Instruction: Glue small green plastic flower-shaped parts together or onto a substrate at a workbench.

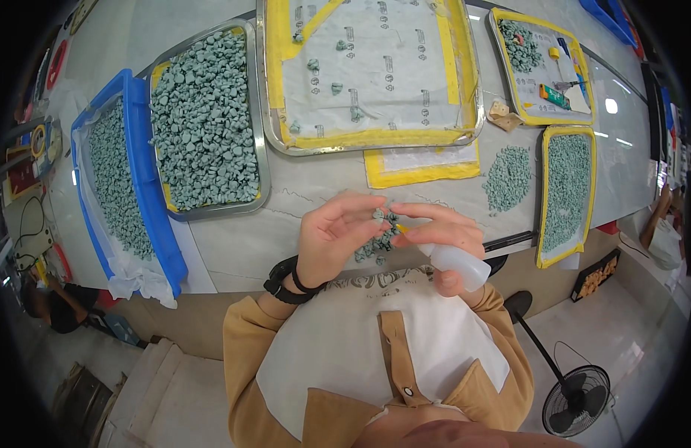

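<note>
My right hand (442,233) is wrapped round a white squeeze bottle (463,267) with a thin yellow tip that points left toward my other hand. Between the closed fingertips of my left hand (336,233) sits a small grey-green piece (378,214); its exact shape is too small to tell. The bottle's tip is close to that piece, but I cannot tell whether they touch. Under my fingers, a small heap of similar grey-green pieces (375,248) lies on the table near its front edge, partly hidden by both hands. A black watch sits on my left wrist.
A metal tray of green pieces (203,119) and a blue bin (147,179) stand left. Ahead is a large paper-lined tray (375,142) with several scattered pieces. On the right lie a loose pile (507,179), a yellow-edged tray (540,194) and a tool tray (536,121).
</note>
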{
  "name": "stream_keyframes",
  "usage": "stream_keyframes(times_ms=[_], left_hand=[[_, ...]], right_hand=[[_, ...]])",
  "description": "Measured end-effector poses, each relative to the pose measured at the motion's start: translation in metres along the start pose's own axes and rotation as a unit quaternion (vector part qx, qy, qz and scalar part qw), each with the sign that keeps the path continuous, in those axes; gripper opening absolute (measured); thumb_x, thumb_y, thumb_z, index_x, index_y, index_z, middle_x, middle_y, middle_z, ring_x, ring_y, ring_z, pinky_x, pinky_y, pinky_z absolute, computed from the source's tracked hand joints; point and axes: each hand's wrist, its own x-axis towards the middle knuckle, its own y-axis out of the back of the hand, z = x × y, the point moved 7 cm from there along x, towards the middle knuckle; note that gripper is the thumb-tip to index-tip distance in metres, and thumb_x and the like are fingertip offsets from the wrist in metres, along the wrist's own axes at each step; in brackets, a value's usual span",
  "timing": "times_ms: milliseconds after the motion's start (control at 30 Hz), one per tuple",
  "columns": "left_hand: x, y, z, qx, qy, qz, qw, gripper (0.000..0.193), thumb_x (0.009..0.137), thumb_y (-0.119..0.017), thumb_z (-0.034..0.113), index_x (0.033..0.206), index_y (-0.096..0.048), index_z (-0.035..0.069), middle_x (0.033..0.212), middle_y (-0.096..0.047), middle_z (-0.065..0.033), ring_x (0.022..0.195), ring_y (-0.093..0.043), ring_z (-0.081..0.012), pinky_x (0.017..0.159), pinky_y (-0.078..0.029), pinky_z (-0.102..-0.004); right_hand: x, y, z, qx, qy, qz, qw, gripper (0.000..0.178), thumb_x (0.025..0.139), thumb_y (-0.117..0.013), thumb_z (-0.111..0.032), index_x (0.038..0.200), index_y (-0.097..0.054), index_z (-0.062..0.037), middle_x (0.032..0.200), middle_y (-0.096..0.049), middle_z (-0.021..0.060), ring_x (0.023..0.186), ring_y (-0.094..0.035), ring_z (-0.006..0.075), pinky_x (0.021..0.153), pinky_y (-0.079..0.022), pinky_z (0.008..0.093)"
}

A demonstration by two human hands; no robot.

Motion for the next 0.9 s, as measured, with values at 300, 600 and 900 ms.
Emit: stream_keyframes(times_ms=[300, 600, 900], left_hand=[[-0.0008, -0.0065, 0.0065, 0.066, -0.057, 0.008, 0.996, 0.033, 0.087, -0.058, -0.013, 0.12, -0.058, -0.008, 0.12, -0.059, -0.0137, 0.105, -0.064, -0.0191, 0.09, -0.054, -0.03], [-0.0012, -0.0054, 0.0075, 0.076, -0.059, 0.011, 0.995, 0.032, 0.087, -0.058, -0.013, 0.119, -0.059, -0.008, 0.119, -0.059, -0.0139, 0.105, -0.063, -0.0188, 0.09, -0.054, -0.0297], [-0.0022, -0.0049, 0.0059, 0.052, -0.039, 0.009, 0.998, 0.032, 0.087, -0.058, -0.012, 0.119, -0.059, -0.008, 0.118, -0.061, -0.0141, 0.103, -0.064, -0.018, 0.089, -0.054, -0.0296]], right_hand=[[0.0002, 0.0003, 0.0032, 0.019, 0.007, 0.019, 1.0, 0.043, 0.095, -0.046, -0.036, 0.094, -0.064, 0.0022, 0.08, -0.069, 0.0142, 0.091, -0.069, 0.035, 0.066, -0.057, 0.0374], [-0.002, -0.0022, 0.0054, 0.008, -0.048, -0.011, 0.999, 0.053, 0.094, -0.045, -0.046, 0.09, -0.064, 0.0034, 0.101, -0.067, 0.0293, 0.086, -0.069, 0.0333, 0.074, -0.056, 0.0391], [-0.0019, 0.0003, 0.0033, 0.014, -0.003, 0.019, 1.0, 0.033, 0.09, -0.052, -0.03, 0.089, -0.064, 0.0013, 0.079, -0.069, 0.014, 0.089, -0.069, 0.0337, 0.065, -0.056, 0.0376]])
